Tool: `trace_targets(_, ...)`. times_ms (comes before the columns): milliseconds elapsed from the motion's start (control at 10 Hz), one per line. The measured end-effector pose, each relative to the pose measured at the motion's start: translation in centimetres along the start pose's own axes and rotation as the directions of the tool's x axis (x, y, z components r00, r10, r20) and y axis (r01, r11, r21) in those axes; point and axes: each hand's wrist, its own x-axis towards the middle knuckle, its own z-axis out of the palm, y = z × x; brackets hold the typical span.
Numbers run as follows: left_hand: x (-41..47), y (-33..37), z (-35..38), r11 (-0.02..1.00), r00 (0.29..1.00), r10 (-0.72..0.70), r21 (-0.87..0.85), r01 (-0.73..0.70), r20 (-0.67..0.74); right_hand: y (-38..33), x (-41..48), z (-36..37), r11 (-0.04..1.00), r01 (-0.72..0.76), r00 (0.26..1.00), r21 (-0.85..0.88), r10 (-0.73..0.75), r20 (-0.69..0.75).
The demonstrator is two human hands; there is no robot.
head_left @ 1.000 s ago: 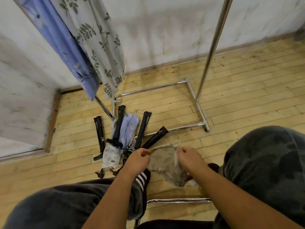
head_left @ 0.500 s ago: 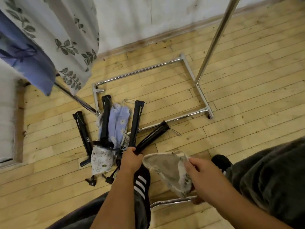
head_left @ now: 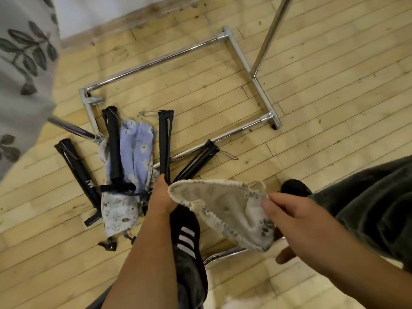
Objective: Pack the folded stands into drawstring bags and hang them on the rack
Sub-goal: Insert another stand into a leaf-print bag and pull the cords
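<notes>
While the right hand point(head_left: 296, 217) pinches the gaping bag point(head_left: 223, 208) above the floor point(head_left: 323, 112), the left hand point(head_left: 159, 194) reaches the near end of a stand point(head_left: 164, 141); its fingers are hidden, so its grip cannot be told.

Light: soft, even, moderately bright indoor light; source out of view. Shadows: faint, close under the folded stands point(head_left: 113, 148) and the rack base point(head_left: 156, 62). Glare: thin white highlights along the rack base's chrome. Blur: motion softness throughout, heaviest on the leaf-print cloth point(head_left: 24, 63) at far left; drawstring bag point(head_left: 223, 204), weave smeared. Distortion: floorboards point(head_left: 334, 130) bow toward the edges.
</notes>
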Motion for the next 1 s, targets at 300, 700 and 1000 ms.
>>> trace_targets(300, 0.9, 2.0, -0.1, 0.871, 0.999, 0.002, 0.49, -0.023, 0.043, 0.1, 0.5, -0.4, 0.995, -0.063, 0.997, -0.078, 0.06, -0.04)
trace_targets(700, 0.4, 0.7, 0.6, 0.899, 0.997, -0.069, 0.431, 0.08, -0.04, -0.3, 1.0, -1.6, 0.995, -0.057, 0.998, -0.086, 0.057, 0.002)
trace_targets(1000, -2.3, 2.9, -2.3, 0.928, 0.999, -0.046, 0.371, 0.039, 0.01, -0.1, 0.2, -2.4, 0.989, 0.003, 0.998, -0.147, 0.007, 0.067)
